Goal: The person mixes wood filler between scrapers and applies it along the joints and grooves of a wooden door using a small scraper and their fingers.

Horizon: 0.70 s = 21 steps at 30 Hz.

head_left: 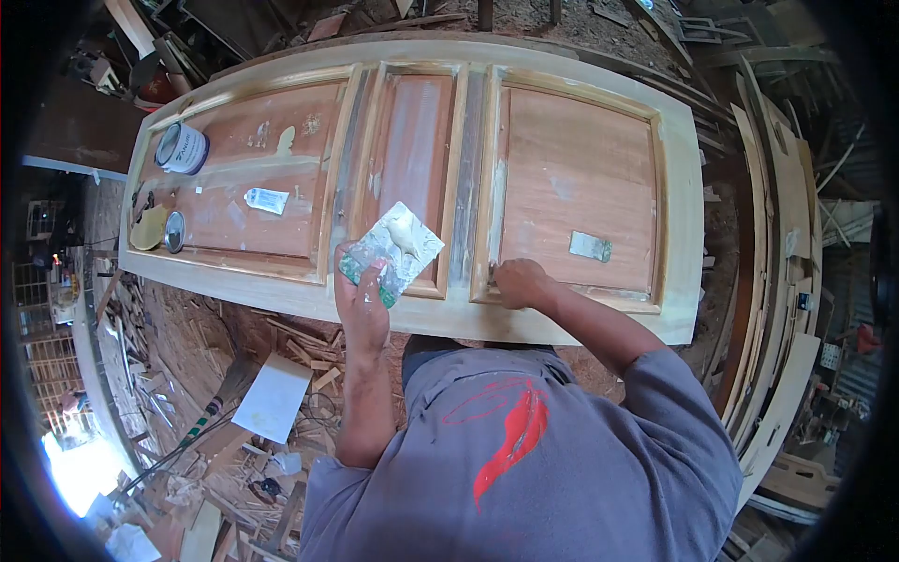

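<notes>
L hand (361, 298) grips a flat card (393, 251) loaded w/ a blob of filler (405, 235), held over the door (562, 75) mid panel. R hand (518, 282), fingers curled, presses at the lower moulding joint; can't tell if it holds a tool. Risk: card tips, filler drops on clean panel; open can (181, 148) sits near the door's edge.

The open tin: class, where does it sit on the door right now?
In the head view the tin lies at the far left end of the wooden door, on the left panel, above its lid.
</notes>
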### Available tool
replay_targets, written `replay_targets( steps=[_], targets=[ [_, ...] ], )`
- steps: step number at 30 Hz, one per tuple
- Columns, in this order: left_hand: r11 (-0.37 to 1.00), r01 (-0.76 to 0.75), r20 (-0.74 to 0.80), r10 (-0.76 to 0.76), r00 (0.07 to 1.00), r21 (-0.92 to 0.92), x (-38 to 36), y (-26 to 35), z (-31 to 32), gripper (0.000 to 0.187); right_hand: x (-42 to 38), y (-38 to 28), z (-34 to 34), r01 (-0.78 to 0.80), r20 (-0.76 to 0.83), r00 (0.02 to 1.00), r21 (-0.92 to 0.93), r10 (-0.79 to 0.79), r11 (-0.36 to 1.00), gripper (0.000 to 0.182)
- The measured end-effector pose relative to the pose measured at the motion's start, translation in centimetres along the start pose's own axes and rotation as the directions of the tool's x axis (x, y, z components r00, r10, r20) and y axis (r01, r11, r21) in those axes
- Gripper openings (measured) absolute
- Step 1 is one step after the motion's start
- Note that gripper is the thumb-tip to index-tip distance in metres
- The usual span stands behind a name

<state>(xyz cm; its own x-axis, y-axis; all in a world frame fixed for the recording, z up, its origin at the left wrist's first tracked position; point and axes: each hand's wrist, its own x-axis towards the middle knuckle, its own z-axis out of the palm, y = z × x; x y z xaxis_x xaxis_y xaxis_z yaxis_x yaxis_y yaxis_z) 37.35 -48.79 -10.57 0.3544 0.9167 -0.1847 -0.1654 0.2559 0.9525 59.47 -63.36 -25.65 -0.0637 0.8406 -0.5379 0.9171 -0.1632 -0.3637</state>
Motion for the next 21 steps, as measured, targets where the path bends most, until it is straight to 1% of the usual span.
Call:
replay_targets(
  steps=[2, 3, 5, 7, 9, 12, 14, 15, 18, 21],
  targets=[
    [1.0, -0.012, -0.017, 0.012, 1.0, 0.01, -0.1, 0.0, -0.1, 0.026, 0.0, 0.7, -0.2, 0.061, 0.047, 0.997, 0.003, -0.061, 0.998, 0.038],
    [1.0, -0.022, -0.01, 0.022, 1.0, 0.01, -0.1, 0.1, -0.2, 0.025, 0.2, 1.5, -0.7, 0.091, 0.032, 0.995, 0.115, -0.096, 0.989, 0.041],
    [0.999, -0.043, 0.002, 0.043, 0.999, 0.01, -0.3, 0.4, -0.5, 0.025, 0.9, 4.0, -2.7, 0.155, -0.004, 0.987, 0.333, -0.163, 0.93, 0.048],
    [0.999, -0.041, -0.022, 0.042, 0.999, 0.031, -0.6, 0.9, -0.9, 0.025, 0.0, 5.5, -7.5, 0.037, -0.084, 0.996, 0.443, 0.0, 0.896, 0.063],
    [0.998, -0.033, -0.039, 0.035, 0.999, 0.044, -0.9, 0.8, -1.2, 0.025, 0.8, 7.6, -8.7, -0.065, -0.119, 0.979, 0.595, 0.168, 0.801, 0.079],
    [0.999, -0.02, -0.039, 0.022, 0.999, 0.049, -0.9, 0.3, -1.4, 0.024, 5.0, 10.1, -6.9, -0.095, -0.194, 0.953, 0.541, 0.234, 0.835, 0.088],
    [0.999, -0.007, -0.028, 0.008, 1.0, 0.038, -1.0, 0.2, -1.5, 0.024, 6.6, 10.5, -6.9, -0.094, -0.172, 0.96, 0.546, 0.221, 0.833, 0.093],
    [0.999, -0.011, -0.037, 0.013, 0.999, 0.038, -1.0, 0.1, -1.5, 0.024, 7.1, 9.8, -7.2, -0.092, -0.16, 0.964, 0.548, 0.212, 0.831, 0.095],
    [0.999, -0.021, -0.062, 0.024, 0.998, 0.04, -1.5, 0.2, -1.7, 0.025, 7.0, 8.5, -7.8, -0.219, -0.012, 0.966, 0.502, 0.26, 0.837, 0.093],
    [0.999, -0.026, -0.078, 0.028, 0.997, 0.028, -1.7, 0.4, -1.7, 0.025, 6.5, 8.3, -6.1, -0.142, -0.067, 0.981, 0.395, 0.182, 0.908, 0.093]
  ],
)
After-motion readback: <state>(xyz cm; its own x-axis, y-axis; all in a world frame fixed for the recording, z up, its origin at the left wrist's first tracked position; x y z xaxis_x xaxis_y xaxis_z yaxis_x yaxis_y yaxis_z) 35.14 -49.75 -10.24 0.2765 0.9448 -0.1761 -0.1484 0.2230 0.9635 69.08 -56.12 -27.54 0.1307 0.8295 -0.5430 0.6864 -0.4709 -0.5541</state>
